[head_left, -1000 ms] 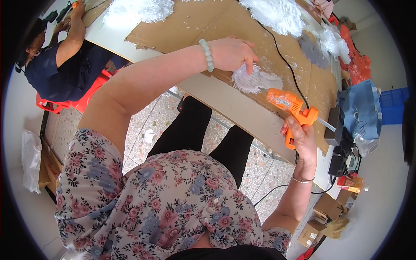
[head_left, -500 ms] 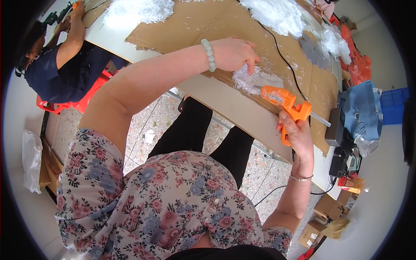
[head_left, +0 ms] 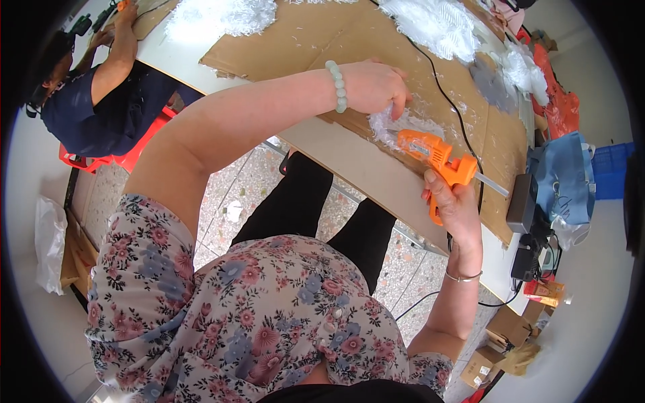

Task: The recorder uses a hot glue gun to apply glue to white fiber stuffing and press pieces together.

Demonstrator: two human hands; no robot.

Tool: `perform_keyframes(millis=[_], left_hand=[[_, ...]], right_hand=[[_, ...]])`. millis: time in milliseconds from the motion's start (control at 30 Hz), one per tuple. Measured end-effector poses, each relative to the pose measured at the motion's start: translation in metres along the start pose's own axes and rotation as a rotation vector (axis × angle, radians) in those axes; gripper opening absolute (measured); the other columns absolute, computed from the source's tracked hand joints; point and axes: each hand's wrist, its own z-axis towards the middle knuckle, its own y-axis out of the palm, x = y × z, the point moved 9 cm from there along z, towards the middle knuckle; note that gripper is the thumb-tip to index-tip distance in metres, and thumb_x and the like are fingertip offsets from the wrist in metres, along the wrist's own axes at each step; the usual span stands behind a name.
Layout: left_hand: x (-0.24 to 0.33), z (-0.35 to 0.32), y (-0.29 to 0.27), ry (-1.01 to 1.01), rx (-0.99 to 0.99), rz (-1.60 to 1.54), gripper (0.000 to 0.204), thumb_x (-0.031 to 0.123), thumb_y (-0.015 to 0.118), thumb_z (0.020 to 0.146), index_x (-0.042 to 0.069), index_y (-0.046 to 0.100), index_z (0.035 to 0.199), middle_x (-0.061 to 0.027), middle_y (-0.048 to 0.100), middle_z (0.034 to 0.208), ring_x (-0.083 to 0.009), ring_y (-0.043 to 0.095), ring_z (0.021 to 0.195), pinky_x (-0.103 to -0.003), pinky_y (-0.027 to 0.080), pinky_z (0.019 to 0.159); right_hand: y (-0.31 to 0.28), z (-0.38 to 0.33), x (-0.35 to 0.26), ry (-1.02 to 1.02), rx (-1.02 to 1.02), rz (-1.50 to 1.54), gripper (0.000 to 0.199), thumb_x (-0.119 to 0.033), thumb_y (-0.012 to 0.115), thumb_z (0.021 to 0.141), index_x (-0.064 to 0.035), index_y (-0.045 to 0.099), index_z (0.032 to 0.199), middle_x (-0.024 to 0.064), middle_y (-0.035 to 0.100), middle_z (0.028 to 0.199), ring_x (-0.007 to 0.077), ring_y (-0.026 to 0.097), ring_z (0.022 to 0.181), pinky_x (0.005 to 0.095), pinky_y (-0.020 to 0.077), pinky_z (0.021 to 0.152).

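While the right hand [head_left: 457, 205] grips a glue gun [head_left: 440, 160], soft white mesh lies under the left

Since the white piece [head_left: 411, 121] looks like thin, frayed mesh, it should be very light, limp and easily snagged. It lies on the cardboard [head_left: 295, 43] near the table's front edge [head_left: 376, 171], beneath the fingers of the left hand [head_left: 373, 87]. That hand is arched and partly curled, its fingertips down at the piece's far side; whether they pinch it or only press it, I cannot tell, as the thumb is hidden.

The right hand is wrapped closed around the gun's handle, thumb high on the grip. The orange body looks like rigid plastic, probably moderate in weight, so the handle is the sensible place to hold it. Its nozzle [head_left: 392, 135] is at the mesh, though contact is unclear; that end is likely hot and best kept clear of fingers. From the rear juts a pale glue stick [head_left: 492, 184], probably firm but bendable, and a poor place to grip. The mesh is best held by its outer edge, away from the nozzle.
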Motion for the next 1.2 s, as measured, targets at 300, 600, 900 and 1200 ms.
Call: perform_keyframes(millis=[300,600,900,1200], left_hand=[[0.007,0.009,-0.001,0.036,-0.035,0.039,0.03,-0.003,0.046,0.073,0.014,0.071,0.079,-0.0033,0.058,0.125,-0.0255,0.033,0.133,-0.053,0.022,0.107],[0.01,0.011,0.001,0.063,-0.099,0.08,0.028,-0.003,0.048,0.07,0.011,0.07,0.079,-0.005,0.059,0.123,-0.0264,0.036,0.132,-0.053,0.025,0.105],[-0.009,0.005,-0.039,0.138,0.248,-0.27,0.031,-0.001,0.047,0.072,0.009,0.069,0.092,-0.0091,0.066,0.099,-0.0258,0.061,0.085,-0.036,0.047,0.078],[-0.025,-0.066,-0.048,-0.1,0.629,-0.332,0.021,0.001,0.054,0.076,0.006,0.063,0.095,-0.0069,0.066,0.092,-0.0213,0.061,0.086,-0.03,0.047,0.074]], right_hand=[[0.018,0.007,-0.013,-0.015,-0.015,-0.064,0.03,-0.033,0.063,0.087,-0.0044,0.057,0.094,0.0001,0.057,0.071,0.0084,0.054,0.065,0.0234,0.0414,0.058],[0.005,0.003,-0.009,0.003,0.03,0.009,0.03,-0.034,0.063,0.087,-0.0052,0.057,0.092,-0.0002,0.056,0.07,0.0086,0.053,0.063,0.0234,0.0411,0.056],[0.014,0.014,-0.008,0.003,0.015,-0.025,0.03,-0.034,0.062,0.088,-0.0049,0.058,0.094,0.001,0.057,0.07,0.0091,0.055,0.063,0.0233,0.0412,0.056],[0.007,0.014,-0.016,-0.029,0.061,0.106,0.028,-0.032,0.061,0.089,-0.0049,0.059,0.095,0.0013,0.058,0.07,0.0097,0.055,0.063,0.0239,0.0423,0.056]])
